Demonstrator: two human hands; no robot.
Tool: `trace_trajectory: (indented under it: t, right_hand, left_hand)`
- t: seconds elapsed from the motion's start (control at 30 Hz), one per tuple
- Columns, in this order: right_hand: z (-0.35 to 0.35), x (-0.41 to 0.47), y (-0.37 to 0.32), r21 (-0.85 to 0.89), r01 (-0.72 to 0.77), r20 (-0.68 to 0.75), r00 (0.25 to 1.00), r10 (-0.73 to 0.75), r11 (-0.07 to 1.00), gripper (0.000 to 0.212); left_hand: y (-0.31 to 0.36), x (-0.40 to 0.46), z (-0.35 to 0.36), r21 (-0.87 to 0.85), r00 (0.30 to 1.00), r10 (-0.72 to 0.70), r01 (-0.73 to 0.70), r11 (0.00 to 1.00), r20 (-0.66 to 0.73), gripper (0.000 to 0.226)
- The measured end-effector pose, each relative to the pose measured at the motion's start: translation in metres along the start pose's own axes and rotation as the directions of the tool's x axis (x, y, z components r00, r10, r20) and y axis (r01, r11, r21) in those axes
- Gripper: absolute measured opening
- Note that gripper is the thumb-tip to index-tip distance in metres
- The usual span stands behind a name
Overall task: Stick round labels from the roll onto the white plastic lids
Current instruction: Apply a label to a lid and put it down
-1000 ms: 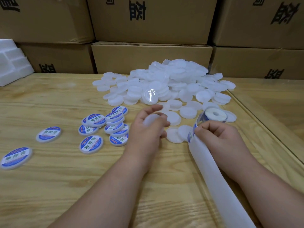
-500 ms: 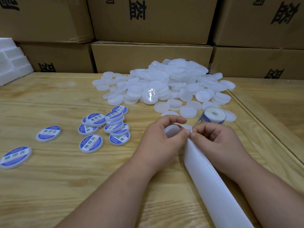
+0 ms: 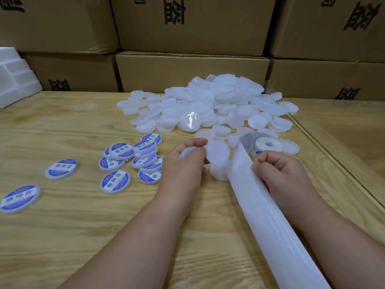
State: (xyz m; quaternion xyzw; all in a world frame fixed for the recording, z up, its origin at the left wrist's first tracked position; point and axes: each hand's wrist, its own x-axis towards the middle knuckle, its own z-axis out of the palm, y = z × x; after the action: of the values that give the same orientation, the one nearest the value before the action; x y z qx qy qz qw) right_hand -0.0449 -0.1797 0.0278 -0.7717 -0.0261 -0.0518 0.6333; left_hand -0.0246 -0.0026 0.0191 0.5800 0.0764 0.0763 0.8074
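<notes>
Both hands parted since earlier; left hand (image 3: 185,161) pinches lid (image 3: 217,152); right hand (image 3: 279,170) grips backing strip (image 3: 260,205).

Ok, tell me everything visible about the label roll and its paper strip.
The label roll is a small white spool with a round hollow core, lying flat on the wooden table among loose white lids at the near edge of their pile. A blue label edge shows at its side. A long, translucent white backing strip runs from it toward the camera and out of frame. The right hand pinches the strip near the roll.
</notes>
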Motion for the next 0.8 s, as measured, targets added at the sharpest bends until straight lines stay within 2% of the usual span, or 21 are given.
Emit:
trace_trajectory:
  t: [0.13,0.27,0.37,0.57,0.8]
  right_hand:
    - [0.0003,0.0012,0.0025,-0.031,0.033,-0.012,0.999,-0.033,0.999,0.034]
    - [0.0054,0.0017,0.0033,0.001,0.179,-0.063,0.982,-0.179,0.984,0.021]
    - [0.0071,0.0026,0.0048,0.002,0.264,-0.075,0.962,-0.263,0.964,0.028]
    - [0.0056,0.0036,0.0051,-0.107,0.351,-0.055,0.932,-0.358,0.930,0.043]
    - [0.0067,0.0037,0.0062,-0.151,0.323,-0.044,0.942,-0.333,0.934,0.038]
  left_hand:
    - [-0.0001,0.0040,-0.0028,-0.067,1.000,-0.023,0.023,0.997,-0.011,0.020]
    - [-0.0018,0.0003,-0.0005,0.015,1.000,0.000,0.000,1.000,0.030,0.023]
    - [-0.0020,-0.0028,0.0010,0.111,0.998,0.020,-0.027,0.993,0.067,0.025]
    - [-0.0028,-0.0047,0.0008,0.233,0.995,0.029,-0.051,0.971,0.100,0.026]
    - [-0.0023,-0.0057,-0.0007,0.251,0.989,0.014,-0.051,0.967,0.149,0.025]
